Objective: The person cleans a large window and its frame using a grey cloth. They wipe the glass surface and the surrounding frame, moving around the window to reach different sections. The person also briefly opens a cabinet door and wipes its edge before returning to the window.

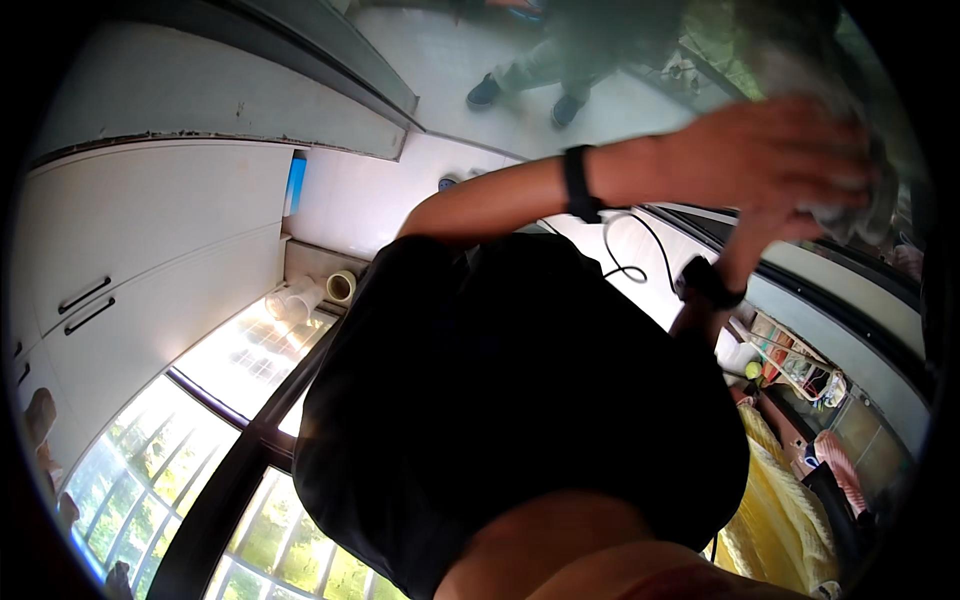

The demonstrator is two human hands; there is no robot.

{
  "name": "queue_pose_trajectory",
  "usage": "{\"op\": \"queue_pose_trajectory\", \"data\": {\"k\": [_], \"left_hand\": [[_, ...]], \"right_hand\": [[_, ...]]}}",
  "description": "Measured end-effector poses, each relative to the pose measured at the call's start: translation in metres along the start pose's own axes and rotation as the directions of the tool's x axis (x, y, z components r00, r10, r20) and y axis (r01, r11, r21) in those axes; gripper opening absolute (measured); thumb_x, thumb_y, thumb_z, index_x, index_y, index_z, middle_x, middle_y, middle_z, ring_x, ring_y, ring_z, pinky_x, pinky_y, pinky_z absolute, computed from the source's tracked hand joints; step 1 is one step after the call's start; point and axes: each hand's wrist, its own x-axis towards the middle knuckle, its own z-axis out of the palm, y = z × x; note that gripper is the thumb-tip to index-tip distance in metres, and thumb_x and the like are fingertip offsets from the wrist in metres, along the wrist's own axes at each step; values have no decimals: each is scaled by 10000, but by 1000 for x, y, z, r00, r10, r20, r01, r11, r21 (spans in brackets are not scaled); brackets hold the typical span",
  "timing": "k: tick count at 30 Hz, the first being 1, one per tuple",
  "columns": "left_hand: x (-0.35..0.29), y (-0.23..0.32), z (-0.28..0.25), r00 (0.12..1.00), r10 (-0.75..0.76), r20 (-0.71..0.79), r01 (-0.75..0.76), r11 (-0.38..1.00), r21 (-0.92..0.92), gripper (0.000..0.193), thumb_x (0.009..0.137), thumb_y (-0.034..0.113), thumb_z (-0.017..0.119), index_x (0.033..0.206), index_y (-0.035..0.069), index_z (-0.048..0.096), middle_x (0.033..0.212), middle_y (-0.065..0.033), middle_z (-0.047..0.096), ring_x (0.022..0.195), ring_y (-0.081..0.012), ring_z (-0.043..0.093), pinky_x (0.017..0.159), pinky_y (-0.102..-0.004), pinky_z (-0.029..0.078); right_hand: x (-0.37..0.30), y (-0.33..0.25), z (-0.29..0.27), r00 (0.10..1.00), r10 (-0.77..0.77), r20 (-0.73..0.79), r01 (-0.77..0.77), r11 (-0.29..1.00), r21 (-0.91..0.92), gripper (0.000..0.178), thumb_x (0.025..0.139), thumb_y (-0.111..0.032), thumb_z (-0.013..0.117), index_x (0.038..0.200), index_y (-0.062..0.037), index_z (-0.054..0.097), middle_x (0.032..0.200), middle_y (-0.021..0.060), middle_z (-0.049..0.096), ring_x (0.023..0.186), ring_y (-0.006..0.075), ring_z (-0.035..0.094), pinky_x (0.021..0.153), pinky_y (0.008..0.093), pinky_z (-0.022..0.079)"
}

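Observation:
At the upper right, a crumpled grey cloth lies against a hazy glass pane. My left hand, with a black band on its wrist, reaches across and presses on the cloth, its fingers blurred by motion. Just below it is my right hand, a black watch or band on that wrist. Its fingers meet the cloth's lower side and are partly hidden by the left hand. Both hands appear to hold the cloth together.
Legs and dark shoes appear in or through the glass. A black cable loops by the dark frame. White cabinets stand left, near a barred window. At right are yellow fabric and a rack of small items.

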Motion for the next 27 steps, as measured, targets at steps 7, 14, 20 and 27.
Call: {"op": "queue_pose_trajectory", "data": {"k": [7,14,20,27], "left_hand": [[-122,43,129,847,5,532,-144,965,219,502,931,201,571,1426,127,536,1576,46,434,1422,-142,421,1159,-281,359],[-241,-4,43,779,54,625,-141,986,90,526,900,206,612,1413,108,547,1522,30,492,1333,-142,485,1160,-315,365],[-235,-64,-134,808,-69,586,-43,984,175,565,865,125,645,1418,195,560,1480,5,522,1289,-217,543,1083,-375,451],[-167,-109,-335,925,-365,-103,335,662,671,762,827,202,799,1501,108,457,1503,-213,452,1388,-453,414,1142,-521,356]], "right_hand": [[-103,61,-65,841,518,-155,-483,849,213,670,958,-118,669,1508,7,306,1412,151,506,1203,227,550,1023,358,470],[-187,49,-6,580,750,319,-770,376,515,433,961,-29,614,1372,21,485,1365,110,549,1205,187,563,1036,324,466],[-152,-16,141,535,513,671,-839,229,494,416,944,18,648,1346,-3,544,1373,99,578,1248,180,563,1045,348,469],[7,-224,309,507,-58,860,-844,173,508,583,999,-268,657,1496,-39,457,1392,47,596,1285,146,523,1115,325,386]]}}
